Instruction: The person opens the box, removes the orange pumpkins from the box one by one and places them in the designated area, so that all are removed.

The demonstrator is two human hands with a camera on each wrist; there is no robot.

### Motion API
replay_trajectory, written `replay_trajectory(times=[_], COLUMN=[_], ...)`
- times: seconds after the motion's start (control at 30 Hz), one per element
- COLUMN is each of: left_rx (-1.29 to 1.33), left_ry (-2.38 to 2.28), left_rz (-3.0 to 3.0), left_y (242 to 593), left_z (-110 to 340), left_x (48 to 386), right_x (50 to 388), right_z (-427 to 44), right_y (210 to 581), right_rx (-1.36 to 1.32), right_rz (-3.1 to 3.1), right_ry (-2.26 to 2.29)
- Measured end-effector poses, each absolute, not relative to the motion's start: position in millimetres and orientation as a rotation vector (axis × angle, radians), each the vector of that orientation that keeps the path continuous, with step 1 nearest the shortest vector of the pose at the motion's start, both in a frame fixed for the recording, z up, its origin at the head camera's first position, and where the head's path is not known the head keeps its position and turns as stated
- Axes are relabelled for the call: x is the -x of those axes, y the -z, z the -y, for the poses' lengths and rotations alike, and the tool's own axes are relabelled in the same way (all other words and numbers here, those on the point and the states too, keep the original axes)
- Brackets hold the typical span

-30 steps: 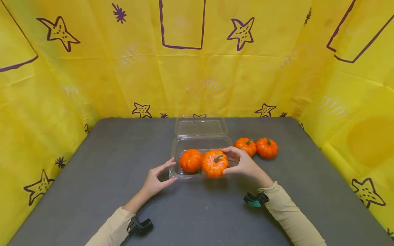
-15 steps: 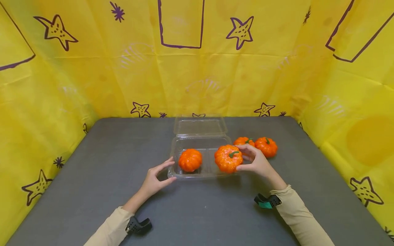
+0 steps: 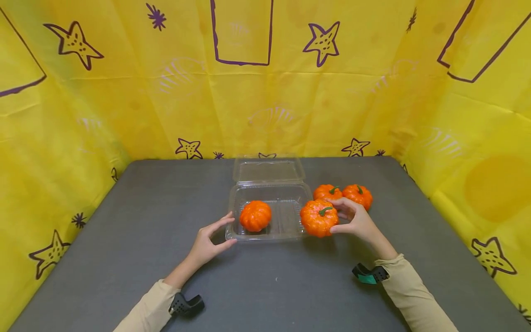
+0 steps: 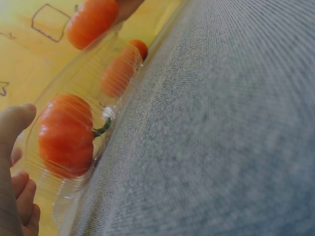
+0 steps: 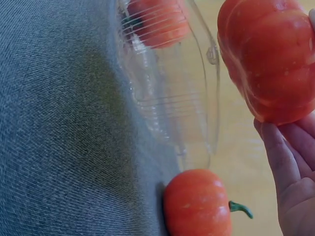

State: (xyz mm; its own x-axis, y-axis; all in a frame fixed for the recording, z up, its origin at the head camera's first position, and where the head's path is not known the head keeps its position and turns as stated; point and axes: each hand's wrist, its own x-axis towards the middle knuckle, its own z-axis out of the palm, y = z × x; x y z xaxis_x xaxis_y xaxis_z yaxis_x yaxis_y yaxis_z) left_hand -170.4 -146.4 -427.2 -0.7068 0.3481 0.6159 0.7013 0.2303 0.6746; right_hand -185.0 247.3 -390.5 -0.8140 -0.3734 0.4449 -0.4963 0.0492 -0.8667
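A clear plastic clamshell container (image 3: 286, 234) sits on the table with its lid (image 3: 268, 170) folded back. Inside its left part lies a small orange pumpkin (image 3: 255, 216), stem turned down toward the base in the left wrist view. Thumb and fingers of my left hand (image 3: 210, 240) rest, spread, against the container's left end. My right hand (image 3: 360, 226) grips another pumpkin (image 3: 318, 217) between thumb and fingers, green stem upward. That pumpkin is held raised at the container's right end; the right wrist view shows it (image 5: 270, 59) higher than the rim.
Behind my right hand, two more pumpkins, one nearer the container (image 3: 327, 192) and one farther right (image 3: 357, 195), stand side by side on the grey table (image 3: 257, 295). Yellow patterned cloth (image 3: 257, 106) walls the table at the back and sides.
My right hand has carried its pumpkin rightward, from beside the pumpkin in the container to the container's right end. My left hand has stayed at the left end.
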Motion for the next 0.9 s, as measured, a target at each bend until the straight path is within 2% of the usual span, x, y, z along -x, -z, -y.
replay_trajectory(times=[0.9], left_rx=[0.979], left_ry=[1.468], left_rz=[2.183], left_y=[427], left_z=[147], left_x=[170], right_x=[187], right_z=[-279], right_y=[403], right_rx=[-0.829], right_rz=[2.21], right_ry=[-1.959])
